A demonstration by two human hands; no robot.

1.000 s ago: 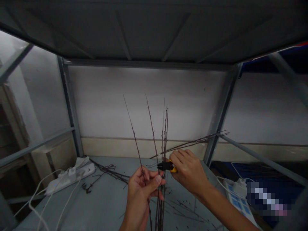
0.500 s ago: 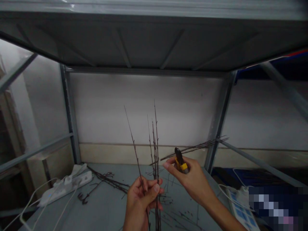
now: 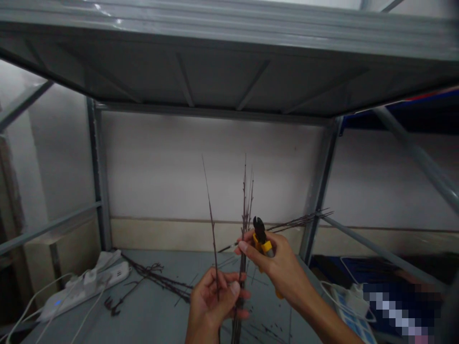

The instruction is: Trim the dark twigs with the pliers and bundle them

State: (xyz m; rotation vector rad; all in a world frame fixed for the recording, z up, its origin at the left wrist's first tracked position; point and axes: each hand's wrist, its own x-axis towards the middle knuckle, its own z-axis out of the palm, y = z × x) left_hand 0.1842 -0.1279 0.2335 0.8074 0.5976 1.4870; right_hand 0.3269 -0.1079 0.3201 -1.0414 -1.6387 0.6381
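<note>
From the head camera, we see our left hand [image 3: 215, 303] closed around a bundle of thin dark twigs [image 3: 245, 224], which rise above the grip and run below it. Our right hand [image 3: 283, 270] is closed on yellow-handled side cutters [image 3: 263, 243], their black jaws together and pointing up, just right of the twigs. We judge 2 risks: a looser left grip could let the twigs slip, and the cutters sit close enough to nick our left hand. Loose twigs [image 3: 158, 279] lie on the steel shelf [image 3: 143, 322] left of the grip, near a white power strip [image 3: 84, 291].
</note>
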